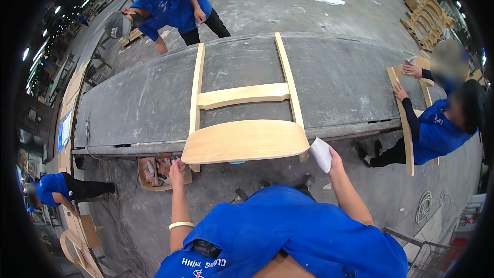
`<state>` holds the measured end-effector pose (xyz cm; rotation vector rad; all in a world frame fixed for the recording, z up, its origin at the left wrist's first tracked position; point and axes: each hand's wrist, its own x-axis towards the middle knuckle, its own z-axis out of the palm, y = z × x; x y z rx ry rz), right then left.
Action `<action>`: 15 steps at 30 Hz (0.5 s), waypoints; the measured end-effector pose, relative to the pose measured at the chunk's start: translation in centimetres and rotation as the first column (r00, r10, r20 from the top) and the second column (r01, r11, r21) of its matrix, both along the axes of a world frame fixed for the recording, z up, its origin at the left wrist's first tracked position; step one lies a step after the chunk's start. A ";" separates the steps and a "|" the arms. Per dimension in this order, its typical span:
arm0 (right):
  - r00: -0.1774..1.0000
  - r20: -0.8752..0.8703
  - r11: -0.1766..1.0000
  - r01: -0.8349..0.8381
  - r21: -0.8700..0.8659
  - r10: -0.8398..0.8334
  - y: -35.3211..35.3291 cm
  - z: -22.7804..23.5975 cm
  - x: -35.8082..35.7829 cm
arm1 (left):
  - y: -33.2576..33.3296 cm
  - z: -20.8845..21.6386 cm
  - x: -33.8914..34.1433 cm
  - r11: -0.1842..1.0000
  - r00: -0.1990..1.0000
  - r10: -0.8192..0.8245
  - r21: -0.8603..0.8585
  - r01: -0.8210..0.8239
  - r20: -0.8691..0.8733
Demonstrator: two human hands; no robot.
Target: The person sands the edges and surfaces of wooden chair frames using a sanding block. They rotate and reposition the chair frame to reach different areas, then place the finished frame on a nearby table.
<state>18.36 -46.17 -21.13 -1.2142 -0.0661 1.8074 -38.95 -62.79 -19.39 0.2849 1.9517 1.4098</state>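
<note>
A pale wooden chair-back frame lies on the long grey worktable (350, 80), its broad curved top rail (244, 141) toward me and overhanging the near edge. Two side posts (195, 90) run away from me, joined by a crossbar (242, 96). At the rail's left end is my left hand (176, 172), its fingers curled together; whether they pinch anything is too small to make out. Off the right end, my right hand (335, 163) grips a pale sheet of sandpaper (321, 154), held apart from the wood.
Under the table's near edge sits a cardboard box (162, 183) of scraps. Across the table a co-worker (172, 7) bends over. Another co-worker (440, 128) at right handles a similar wooden frame (406, 123). A coiled hose (424, 204) lies on the floor.
</note>
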 end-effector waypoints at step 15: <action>0.998 0.055 0.999 -0.037 -0.023 0.039 -0.8 -0.2 -0.5 | -2.2 -5.2 0.3 0.977 0.979 -0.190 -0.112 0.180 -0.080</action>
